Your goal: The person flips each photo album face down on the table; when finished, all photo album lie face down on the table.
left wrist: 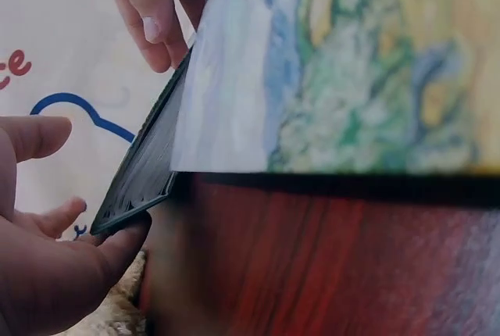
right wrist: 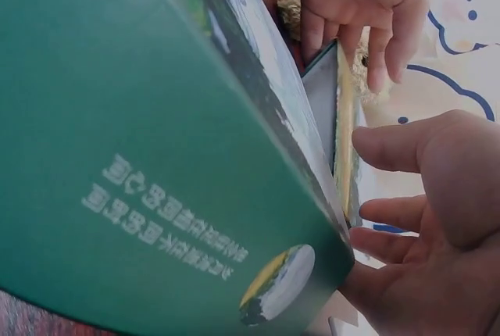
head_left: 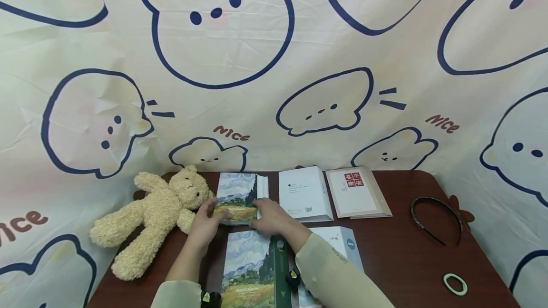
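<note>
A smaller album with a landscape painting on its cover (head_left: 236, 194) lies at the back of the table, between my two hands. My left hand (head_left: 204, 222) holds its left edge, thumb over the cover; in the left wrist view, fingers (left wrist: 125, 242) curl beneath its dark edge. On the opposite side, my right hand (head_left: 271, 216) grips the right edge, where a white strip (head_left: 262, 189) shows. Nearer me lies a larger photo album (head_left: 248, 270) with a matching cover and a green spine (right wrist: 117, 117). Both forearms pass over or beside it.
A plush bear (head_left: 160, 210) lies left of my left hand. Right of the albums are a white book (head_left: 303, 191), a cream book (head_left: 353, 194) and a pale blue book (head_left: 348, 244), partly under my right sleeve. Farther right are a headband (head_left: 415, 213) and a pale green ring (head_left: 447, 282).
</note>
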Motion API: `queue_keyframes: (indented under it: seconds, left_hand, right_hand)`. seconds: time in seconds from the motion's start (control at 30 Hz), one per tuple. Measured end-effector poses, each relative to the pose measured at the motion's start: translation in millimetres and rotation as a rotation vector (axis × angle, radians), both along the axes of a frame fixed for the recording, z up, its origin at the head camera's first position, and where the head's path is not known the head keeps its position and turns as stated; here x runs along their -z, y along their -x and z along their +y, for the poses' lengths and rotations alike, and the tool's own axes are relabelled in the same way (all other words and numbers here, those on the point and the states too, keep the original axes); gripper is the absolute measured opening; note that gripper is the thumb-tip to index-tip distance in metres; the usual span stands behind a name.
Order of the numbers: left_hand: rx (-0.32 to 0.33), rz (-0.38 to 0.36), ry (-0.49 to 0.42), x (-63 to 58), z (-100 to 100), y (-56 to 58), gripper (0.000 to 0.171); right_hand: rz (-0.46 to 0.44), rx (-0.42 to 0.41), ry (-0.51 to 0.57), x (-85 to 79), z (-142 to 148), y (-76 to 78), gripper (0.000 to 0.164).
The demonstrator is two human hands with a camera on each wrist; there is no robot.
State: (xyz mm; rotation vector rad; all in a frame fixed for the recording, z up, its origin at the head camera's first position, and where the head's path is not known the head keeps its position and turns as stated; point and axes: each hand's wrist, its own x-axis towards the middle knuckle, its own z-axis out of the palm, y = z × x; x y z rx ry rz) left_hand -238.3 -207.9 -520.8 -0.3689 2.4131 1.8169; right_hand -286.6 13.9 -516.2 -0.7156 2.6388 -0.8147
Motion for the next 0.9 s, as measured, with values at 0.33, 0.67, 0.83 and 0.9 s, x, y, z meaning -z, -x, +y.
queue_keyframes:
  seconds: [0.33,0.67,0.83,0.9]
  left_hand:
    - [-0.024,0.063,0.0,-19.2,2,-8.5,0.072]
    - [-0.061,0.094,0.006,-31.9,0,-12.2,0.069]
    - [-0.056,0.127,0.024,-37.6,2,-10.2,0.068]
    - [-0.054,0.144,0.026,-38.7,3,-9.7,0.067]
  right_hand:
    - [-0.017,0.01,0.039,-1.9,-4,-1.2,0.063]
    - [-0.098,0.02,0.127,-3.7,-8,-2.8,0.065]
    - [-0.146,0.042,0.183,-5.0,-10,-2.6,0.065]
    - [-0.166,0.05,0.205,-5.4,-10,-2.6,0.066]
